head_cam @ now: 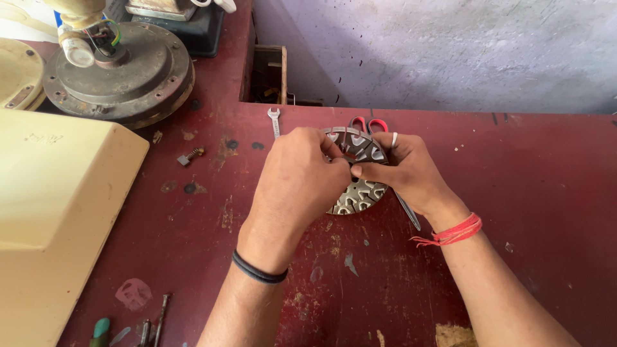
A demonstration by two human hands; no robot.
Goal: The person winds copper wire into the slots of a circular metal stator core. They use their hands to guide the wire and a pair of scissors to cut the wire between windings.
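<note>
Fingers of both our hands, left hand (pixel 297 177) & right hand (pixel 402 170), pinched closed on the slotted metal disc (pixel 357 193) near the table's (pixel 527 193) back edge; scissors (pixel 369 124) just behind.

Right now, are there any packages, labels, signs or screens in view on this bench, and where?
No packages, signs or screens show.
Cream casing: left edge of the red bench, boxy, with a faint raised marking on top, too small to make out.
Slotted metal disc: centre, round and grey, held by left hand and right hand; no label visible.
</note>
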